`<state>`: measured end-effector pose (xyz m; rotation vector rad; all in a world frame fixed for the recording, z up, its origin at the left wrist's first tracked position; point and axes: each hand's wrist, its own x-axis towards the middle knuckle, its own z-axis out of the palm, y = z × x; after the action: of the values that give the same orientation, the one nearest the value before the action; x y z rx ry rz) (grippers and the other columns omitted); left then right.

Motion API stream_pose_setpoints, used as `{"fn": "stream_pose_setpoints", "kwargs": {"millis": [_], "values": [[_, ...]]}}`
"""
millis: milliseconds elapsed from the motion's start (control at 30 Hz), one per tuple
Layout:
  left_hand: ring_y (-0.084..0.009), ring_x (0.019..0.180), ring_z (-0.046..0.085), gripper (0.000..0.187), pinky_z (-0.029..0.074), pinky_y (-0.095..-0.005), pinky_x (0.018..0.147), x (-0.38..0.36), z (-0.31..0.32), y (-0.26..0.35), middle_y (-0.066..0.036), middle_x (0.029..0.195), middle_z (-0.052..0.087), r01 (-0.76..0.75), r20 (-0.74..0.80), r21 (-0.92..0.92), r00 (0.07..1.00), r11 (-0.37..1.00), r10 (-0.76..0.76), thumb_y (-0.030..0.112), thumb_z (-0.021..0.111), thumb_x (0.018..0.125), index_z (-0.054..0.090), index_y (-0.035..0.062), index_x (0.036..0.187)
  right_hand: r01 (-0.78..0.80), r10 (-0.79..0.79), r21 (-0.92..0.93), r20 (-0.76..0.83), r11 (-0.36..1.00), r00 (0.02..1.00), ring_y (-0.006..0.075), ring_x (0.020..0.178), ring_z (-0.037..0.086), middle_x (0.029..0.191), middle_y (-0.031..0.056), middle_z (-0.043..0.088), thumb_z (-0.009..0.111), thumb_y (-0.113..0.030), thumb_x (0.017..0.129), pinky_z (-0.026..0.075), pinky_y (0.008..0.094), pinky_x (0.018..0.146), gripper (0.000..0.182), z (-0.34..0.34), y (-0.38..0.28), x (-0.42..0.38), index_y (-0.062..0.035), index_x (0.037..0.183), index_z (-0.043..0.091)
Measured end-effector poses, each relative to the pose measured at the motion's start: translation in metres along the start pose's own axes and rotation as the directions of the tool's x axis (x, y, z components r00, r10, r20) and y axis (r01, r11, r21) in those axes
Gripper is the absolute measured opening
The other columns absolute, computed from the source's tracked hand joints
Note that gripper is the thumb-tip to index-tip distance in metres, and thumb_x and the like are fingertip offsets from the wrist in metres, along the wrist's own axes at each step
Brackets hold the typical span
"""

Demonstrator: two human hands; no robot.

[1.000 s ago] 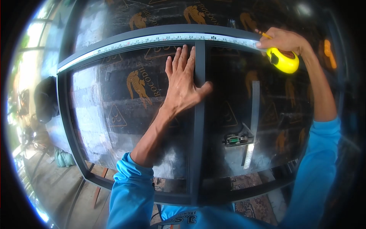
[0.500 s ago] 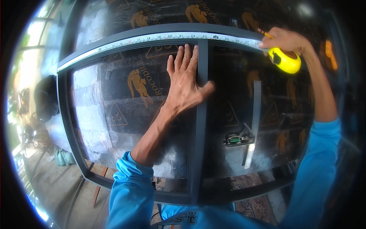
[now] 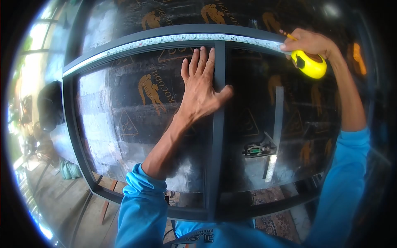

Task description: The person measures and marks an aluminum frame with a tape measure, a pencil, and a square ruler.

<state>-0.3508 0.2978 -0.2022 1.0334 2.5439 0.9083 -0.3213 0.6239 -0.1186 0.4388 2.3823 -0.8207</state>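
Note:
A dark grey metal frame [image 3: 218, 124] with a middle bar lies on a black board [image 3: 124, 155] printed with gold crocodiles. Along its far rail runs the white blade of a yellow tape measure [image 3: 311, 68], pulled out from the left corner. My right hand [image 3: 310, 44] is closed round the tape measure near the blade's mouth, with a yellow pencil [image 3: 288, 36] sticking out between its fingers. My left hand [image 3: 202, 84] rests with fingers stretched out beside the middle bar, fingertips just below the blade and thumb across the bar.
Inside the frame's right opening lie a flat metal strip [image 3: 278, 120] and a small black and green tool [image 3: 258, 150]. A green bag [image 3: 70, 169] sits on the floor at the left. Patterned carpet [image 3: 273, 206] shows below the board's near edge.

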Motion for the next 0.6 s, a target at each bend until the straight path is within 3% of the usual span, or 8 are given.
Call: {"fn": "stream_pose_setpoints", "kwargs": {"millis": [600], "values": [[-0.0352, 0.141, 0.008, 0.093, -0.002, -0.0476, 0.114, 0.0001, -0.002, 0.0, -0.024, 0.149, 0.019, 0.006, 0.001, -0.017, 1.0, 1.0, -0.006, 0.059, 0.05, 0.072, 0.026, 0.0047, 0.144, 0.017, -0.017, -0.024, 0.001, 1.0, 1.0, 0.017, 0.064, 0.065, 0.074, 0.0102, 0.066, 0.068, -0.049, 0.075, 0.052, 0.0293, 0.061, 0.051, -0.0004, 0.0037, 0.0018, 0.0012, 0.083, 0.065]]}}
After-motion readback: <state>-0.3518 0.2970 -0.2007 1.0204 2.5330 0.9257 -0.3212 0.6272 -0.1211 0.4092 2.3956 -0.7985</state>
